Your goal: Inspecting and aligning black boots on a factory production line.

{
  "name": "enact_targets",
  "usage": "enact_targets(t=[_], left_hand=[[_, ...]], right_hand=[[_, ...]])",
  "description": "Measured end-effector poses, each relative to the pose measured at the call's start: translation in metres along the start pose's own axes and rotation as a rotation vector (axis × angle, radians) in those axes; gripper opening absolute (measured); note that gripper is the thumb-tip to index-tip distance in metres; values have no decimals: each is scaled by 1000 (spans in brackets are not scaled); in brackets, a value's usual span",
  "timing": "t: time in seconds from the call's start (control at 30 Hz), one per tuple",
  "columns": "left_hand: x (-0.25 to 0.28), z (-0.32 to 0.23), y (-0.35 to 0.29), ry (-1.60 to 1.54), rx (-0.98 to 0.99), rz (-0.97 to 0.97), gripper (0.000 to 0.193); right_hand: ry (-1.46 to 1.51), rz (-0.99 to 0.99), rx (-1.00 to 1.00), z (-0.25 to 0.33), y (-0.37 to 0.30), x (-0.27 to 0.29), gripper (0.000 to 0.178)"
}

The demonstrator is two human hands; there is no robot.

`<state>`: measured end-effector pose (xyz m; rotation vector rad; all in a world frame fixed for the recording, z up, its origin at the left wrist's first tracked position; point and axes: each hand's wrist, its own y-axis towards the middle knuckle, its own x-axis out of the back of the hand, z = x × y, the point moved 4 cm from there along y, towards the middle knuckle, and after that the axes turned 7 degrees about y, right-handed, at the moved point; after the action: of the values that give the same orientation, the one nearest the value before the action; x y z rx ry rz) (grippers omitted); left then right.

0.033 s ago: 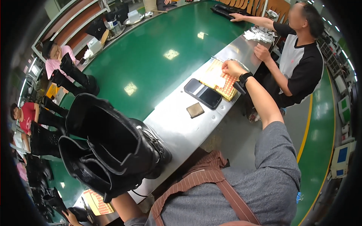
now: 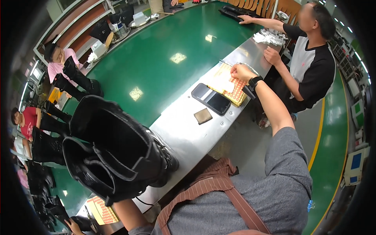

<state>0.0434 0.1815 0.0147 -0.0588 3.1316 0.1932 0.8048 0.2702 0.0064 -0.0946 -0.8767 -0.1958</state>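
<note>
A pair of tall black boots (image 2: 135, 145) stands on the metal table edge (image 2: 168, 129) at the left, open tops facing me. My left forearm (image 2: 131, 214) runs up behind them, and the boots hide that hand. My right hand (image 2: 242, 73), with a black watch on the wrist, is over a stack of yellow-backed sheets bearing round orange-red stickers (image 2: 237, 91). Its thumb and fingertips are pinched together at the sheet; whatever is between them is too small to make out. Beside the sheets lie a black smartphone (image 2: 210, 98) and a small brownish square pad (image 2: 203, 116).
A green conveyor belt (image 2: 156, 78) runs alongside the metal edge. More black boots (image 2: 80, 80) stand along it on the left. A co-worker (image 2: 313, 66) at the right reaches over a black boot (image 2: 237, 13). White crumpled scraps (image 2: 270, 36) lie near that person. Another sticker sheet (image 2: 102, 210) lies lower left.
The boots near me have shifted and tilted very slightly. My right hand stays at the sticker sheets, nearly still.
</note>
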Motion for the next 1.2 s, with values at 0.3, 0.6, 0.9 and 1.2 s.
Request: enact_targets(t=[0.3,0.6,0.9,1.2], left_hand=[[-41,-22,13,18,25,129,59],[-189,-87,44,310,162,777,73],[-212,-107,33,-73,101,777,49],[-30,-61,11,-658,-22,-60,52]], right_hand=[[20,-8,44,2,1,3,20],[7,-38,-33,2,3,0,13],[-52,-119,-29,-9,8,-4,14],[-541,-218,210,68,21,0,16]])
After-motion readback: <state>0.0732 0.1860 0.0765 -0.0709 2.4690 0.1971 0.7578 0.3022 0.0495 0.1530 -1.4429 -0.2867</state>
